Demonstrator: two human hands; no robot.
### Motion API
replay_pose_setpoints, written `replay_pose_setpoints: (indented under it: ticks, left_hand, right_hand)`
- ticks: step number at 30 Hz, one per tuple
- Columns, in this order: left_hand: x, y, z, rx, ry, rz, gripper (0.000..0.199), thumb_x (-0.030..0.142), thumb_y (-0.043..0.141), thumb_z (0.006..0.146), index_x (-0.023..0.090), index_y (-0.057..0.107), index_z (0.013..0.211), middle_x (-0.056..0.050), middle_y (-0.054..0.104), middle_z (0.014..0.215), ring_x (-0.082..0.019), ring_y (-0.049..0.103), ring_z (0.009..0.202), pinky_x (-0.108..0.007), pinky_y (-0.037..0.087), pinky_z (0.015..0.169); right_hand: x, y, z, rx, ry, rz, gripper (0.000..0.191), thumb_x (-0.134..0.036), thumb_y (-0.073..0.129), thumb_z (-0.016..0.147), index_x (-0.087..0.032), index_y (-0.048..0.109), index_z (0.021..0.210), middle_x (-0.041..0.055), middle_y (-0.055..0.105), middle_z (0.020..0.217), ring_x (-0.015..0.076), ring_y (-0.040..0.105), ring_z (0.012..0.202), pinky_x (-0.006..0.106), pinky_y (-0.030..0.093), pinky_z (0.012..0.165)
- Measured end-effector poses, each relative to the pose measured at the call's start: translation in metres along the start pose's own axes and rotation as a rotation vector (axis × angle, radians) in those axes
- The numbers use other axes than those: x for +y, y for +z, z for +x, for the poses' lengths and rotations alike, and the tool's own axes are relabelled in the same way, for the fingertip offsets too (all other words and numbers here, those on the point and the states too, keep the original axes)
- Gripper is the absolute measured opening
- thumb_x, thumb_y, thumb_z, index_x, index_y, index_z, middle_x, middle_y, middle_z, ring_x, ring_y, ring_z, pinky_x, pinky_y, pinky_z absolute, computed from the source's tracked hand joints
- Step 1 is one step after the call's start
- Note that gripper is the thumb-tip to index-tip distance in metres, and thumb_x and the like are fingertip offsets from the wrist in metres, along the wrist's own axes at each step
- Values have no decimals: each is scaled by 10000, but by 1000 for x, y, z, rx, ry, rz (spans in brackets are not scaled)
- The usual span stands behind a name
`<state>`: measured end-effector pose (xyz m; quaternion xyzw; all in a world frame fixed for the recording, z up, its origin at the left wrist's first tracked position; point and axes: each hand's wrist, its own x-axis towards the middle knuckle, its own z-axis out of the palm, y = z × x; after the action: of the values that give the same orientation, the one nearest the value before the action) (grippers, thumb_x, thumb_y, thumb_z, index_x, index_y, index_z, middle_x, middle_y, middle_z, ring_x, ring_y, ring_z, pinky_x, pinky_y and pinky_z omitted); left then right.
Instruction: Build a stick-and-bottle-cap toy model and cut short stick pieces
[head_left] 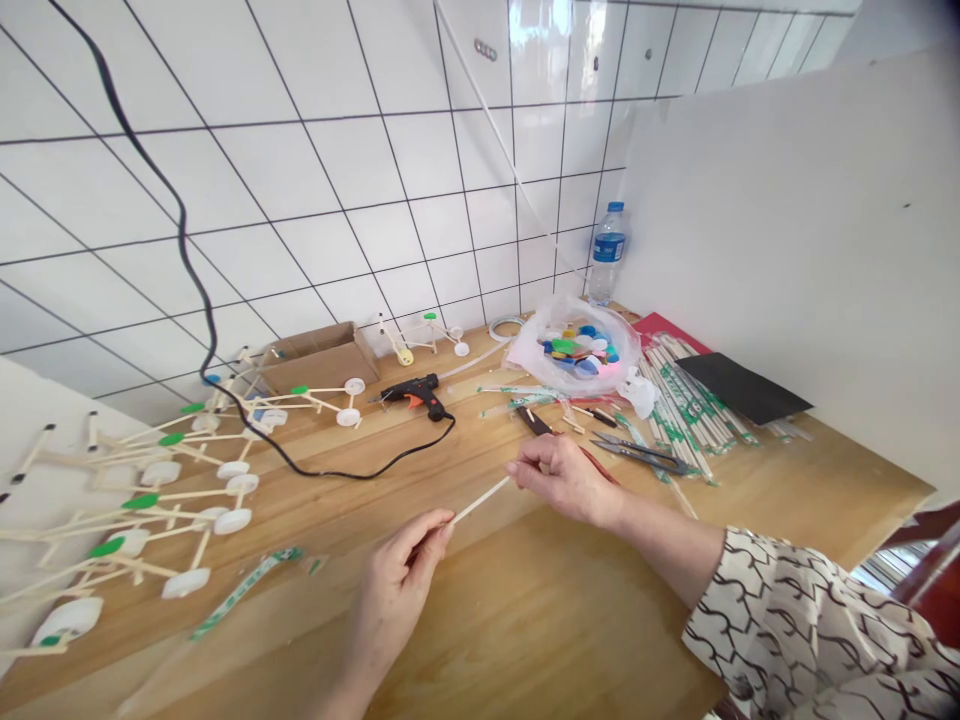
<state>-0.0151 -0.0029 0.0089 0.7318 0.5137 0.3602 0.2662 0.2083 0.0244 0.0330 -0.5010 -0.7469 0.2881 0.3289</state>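
A pale wooden chopstick [481,502] stretches slantwise between my two hands, above the wooden tabletop. My left hand [401,575] pinches its near end between thumb and fingers. The far end sits in the closed fingers of my right hand [559,475], which hide that tip. Just beyond my right hand lie pliers [534,420] with red handles, partly covered by the hand, and dark scissors or snips [641,452]. Short cut stick pieces [574,425] are scattered there too. A black glue gun [416,393] rests on the table farther back, its cord curving left.
Several stick-built frames with white bottle-cap wheels [187,582] fill the left side. A cardboard box [322,360] stands behind. At the back right are a bag of bottle caps [525,350], wrapped chopsticks [690,410], a black sheet [742,385] and a water bottle [607,255]. One torn wrapper [244,592] lies front left.
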Motion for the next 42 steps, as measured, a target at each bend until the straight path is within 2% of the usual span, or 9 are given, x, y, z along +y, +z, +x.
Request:
replay_pose_setpoints:
  ticks: [4,8,13,19,23,26,30,33,42]
  left_hand:
    - [0,-1,0,-16,12,13,234,344,493,801,177,656,792,17,553,530,-114,535,495,-190,445,499]
    - [2,-1,-1,-26,-11,5,242,349,483,804,174,647,771,28,516,517,-107,509,485,-185,428,494]
    - [2,-4,2,-25,-79,6,255,371,475,806,176,623,734,40,473,509,-99,458,468,-182,393,470]
    - [0,-6,4,-27,-115,-5,305,416,438,824,184,609,724,25,502,530,-111,464,480,-191,386,463]
    - [-1,-6,3,-45,-142,-31,304,426,455,817,182,617,737,12,548,571,-108,453,469,-192,374,445]
    - [0,-7,3,-40,-138,-40,293,420,469,811,185,615,715,18,548,571,-104,459,473,-188,378,458]
    - [2,-7,2,-58,-131,-39,296,411,466,807,189,587,654,15,551,562,-117,497,495,-186,387,464]
    - [2,-6,1,-80,-122,-33,293,393,457,812,194,566,627,13,549,548,-133,535,536,-190,414,502]
    - [10,-10,4,-179,-107,-30,310,383,444,813,195,515,576,22,481,529,-138,532,567,-208,436,606]
  right_hand:
    - [2,1,-1,3,-1,4,342,-302,456,830,-147,526,533,-38,409,481,80,406,507,200,308,498]
    - [-1,-2,-2,-12,112,111,342,-362,472,813,-154,540,551,-47,403,453,67,366,430,196,286,437]
    - [-10,-21,4,140,282,288,391,-421,415,814,-171,480,520,-39,412,427,70,345,380,202,262,396]
    - [11,-43,12,277,253,-29,429,-444,444,805,-175,418,472,-39,390,423,77,345,414,218,229,424]
    - [25,-39,11,241,161,-269,318,-356,533,779,-171,514,520,-20,503,489,94,416,469,225,273,470]
    - [22,-29,8,127,90,-120,199,-329,554,782,-169,614,678,3,599,609,112,507,555,221,358,526]
    - [6,-17,3,-36,6,133,201,-331,565,789,-149,636,837,28,638,751,119,559,671,224,429,615]
    - [-2,-13,-1,-63,-47,198,159,-287,583,778,-139,627,817,30,636,765,118,565,708,227,440,671]
    - [-8,-15,-3,-84,-109,137,151,-225,536,794,-148,584,673,-14,557,641,97,508,627,213,412,624]
